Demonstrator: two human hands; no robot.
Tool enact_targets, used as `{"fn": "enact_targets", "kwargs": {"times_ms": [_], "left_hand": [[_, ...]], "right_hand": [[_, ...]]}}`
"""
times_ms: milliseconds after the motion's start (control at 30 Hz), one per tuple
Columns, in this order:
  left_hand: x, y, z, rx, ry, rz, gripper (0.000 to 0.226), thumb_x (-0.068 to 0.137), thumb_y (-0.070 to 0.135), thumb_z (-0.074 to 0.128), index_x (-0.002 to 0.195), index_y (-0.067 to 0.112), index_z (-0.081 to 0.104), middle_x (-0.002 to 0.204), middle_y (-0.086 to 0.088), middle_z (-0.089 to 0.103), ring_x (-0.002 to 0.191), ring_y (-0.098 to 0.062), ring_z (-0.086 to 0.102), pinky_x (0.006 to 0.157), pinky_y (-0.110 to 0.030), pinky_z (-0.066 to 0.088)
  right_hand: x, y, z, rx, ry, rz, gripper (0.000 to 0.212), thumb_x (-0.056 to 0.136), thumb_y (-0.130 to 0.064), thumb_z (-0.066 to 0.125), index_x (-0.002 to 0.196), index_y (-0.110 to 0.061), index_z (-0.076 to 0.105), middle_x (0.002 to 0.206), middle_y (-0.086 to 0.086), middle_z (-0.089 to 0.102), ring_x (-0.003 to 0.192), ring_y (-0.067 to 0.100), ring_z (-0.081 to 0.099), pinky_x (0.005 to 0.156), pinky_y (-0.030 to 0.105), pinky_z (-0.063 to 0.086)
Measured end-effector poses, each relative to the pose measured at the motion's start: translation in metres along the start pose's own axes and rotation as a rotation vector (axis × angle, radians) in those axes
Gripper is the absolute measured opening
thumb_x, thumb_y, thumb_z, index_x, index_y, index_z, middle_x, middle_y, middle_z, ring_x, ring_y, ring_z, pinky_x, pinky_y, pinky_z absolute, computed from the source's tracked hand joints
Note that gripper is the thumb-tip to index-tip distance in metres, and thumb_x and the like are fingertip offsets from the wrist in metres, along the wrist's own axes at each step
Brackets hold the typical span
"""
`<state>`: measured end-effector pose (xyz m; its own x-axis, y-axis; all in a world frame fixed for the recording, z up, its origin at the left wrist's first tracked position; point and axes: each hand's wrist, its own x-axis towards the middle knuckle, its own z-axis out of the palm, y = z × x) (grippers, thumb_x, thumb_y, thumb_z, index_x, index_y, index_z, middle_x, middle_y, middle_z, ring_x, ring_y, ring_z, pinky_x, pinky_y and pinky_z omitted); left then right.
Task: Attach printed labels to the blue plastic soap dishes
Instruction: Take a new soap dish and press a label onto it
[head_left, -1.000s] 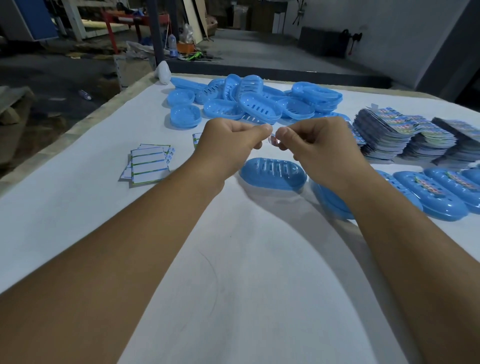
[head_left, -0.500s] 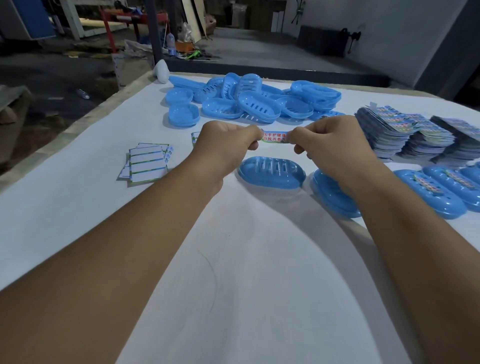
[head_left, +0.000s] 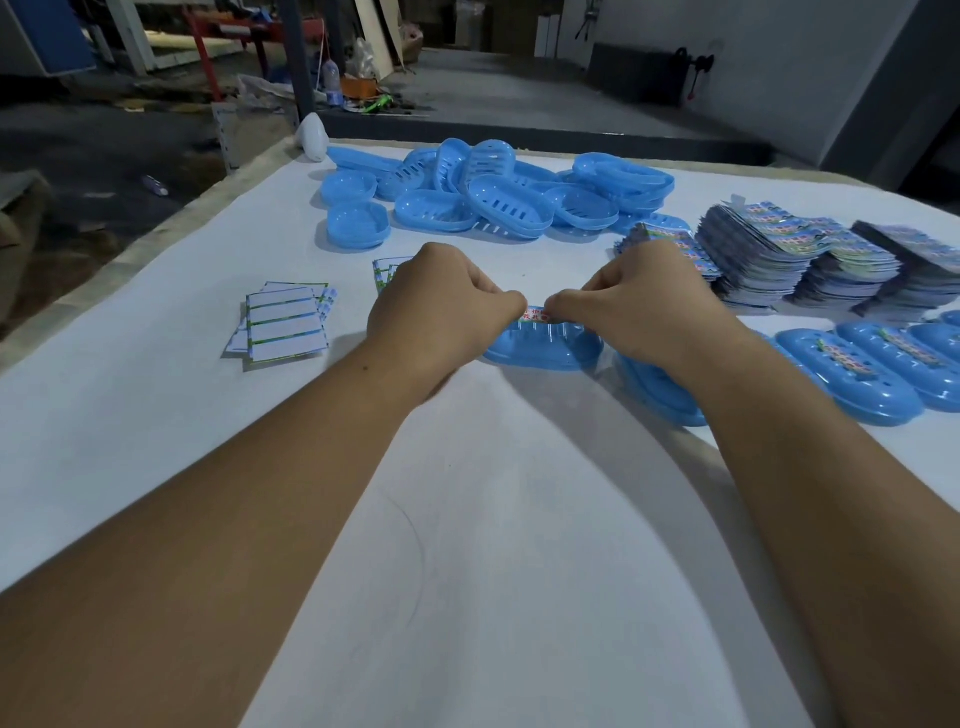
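Now hands (head_left: 540, 312) pinching red-lettered label (head_left: 536, 314), soap dish (head_left: 543, 349)

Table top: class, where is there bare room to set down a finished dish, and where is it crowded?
Free: the white table between the forearms, and the near-left area below the label sheets. Crowded: the far soap dish pile, the card stacks and labelled dishes on the right.

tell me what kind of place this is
Probably a small workshop or warehouse packing bench: a heap of blue soap dishes, stacks of printed labels on a cloth-covered table, bare concrete floor behind.
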<state>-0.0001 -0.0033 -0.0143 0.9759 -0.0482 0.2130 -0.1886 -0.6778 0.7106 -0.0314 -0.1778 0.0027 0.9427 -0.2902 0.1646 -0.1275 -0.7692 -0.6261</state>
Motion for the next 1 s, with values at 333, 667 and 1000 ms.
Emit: {"fn": "enact_targets", "kwargs": {"times_ms": [333,667,1000], "left_hand": [[0.0004,-0.0003,0.0014,0.078,0.007,0.022,0.026,0.076,0.042,0.074,0.061,0.021,0.073,0.058,0.014,0.066,0.067,-0.006,0.061,0.06,-0.025,0.046],[-0.001,0.0015,0.0022,0.142,0.02,0.03,0.027,0.076,0.046,0.074,0.06,0.024,0.069,0.066,0.013,0.067,0.075,-0.011,0.064,0.069,-0.031,0.052],[-0.0022,0.0052,0.0035,0.251,0.049,0.057,0.023,0.074,0.052,0.073,0.065,0.031,0.068,0.07,0.015,0.066,0.077,-0.014,0.062,0.062,-0.029,0.043]], "right_hand": [[0.0014,0.0008,0.0032,-0.074,-0.008,-0.029,0.033,0.073,-0.046,0.078,0.059,-0.016,0.073,0.038,-0.007,0.05,0.047,0.012,0.044,0.048,0.026,0.034],[0.0025,0.0018,0.0043,-0.082,-0.014,-0.037,0.031,0.074,-0.046,0.078,0.057,-0.022,0.071,0.043,-0.012,0.057,0.051,0.01,0.049,0.048,0.025,0.035],[0.0013,0.0004,0.0044,-0.132,-0.012,-0.078,0.031,0.075,-0.046,0.079,0.057,-0.024,0.068,0.045,-0.01,0.056,0.056,0.01,0.052,0.052,0.027,0.036]]}}
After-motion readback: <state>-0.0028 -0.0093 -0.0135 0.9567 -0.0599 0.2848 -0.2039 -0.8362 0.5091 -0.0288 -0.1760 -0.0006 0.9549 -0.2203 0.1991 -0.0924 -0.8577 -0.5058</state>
